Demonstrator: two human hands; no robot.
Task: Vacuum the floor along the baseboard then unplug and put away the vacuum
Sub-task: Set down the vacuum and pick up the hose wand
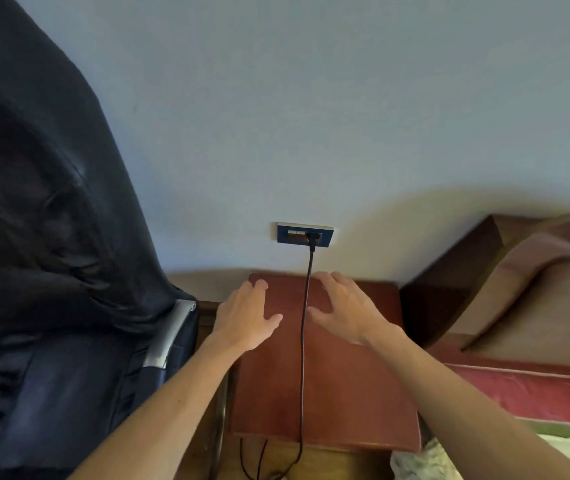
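A black plug (312, 239) sits in a blue wall socket (305, 233) on the pale wall. Its black cord (303, 341) runs straight down over a red-brown nightstand top (345, 393) and drops off the front edge. My left hand (247, 317) is stretched out over the nightstand to the left of the cord, fingers straight. To the right of the cord my right hand (342, 308) is spread open over the same top. Neither hand holds anything. The vacuum itself is out of view.
A dark blue chair (51, 237) with a silver armrest (169, 336) fills the left side. At the right stand a wooden headboard (456, 275) and a bed with a red mattress edge (536, 393). More black cable (255, 459) loops below the nightstand.
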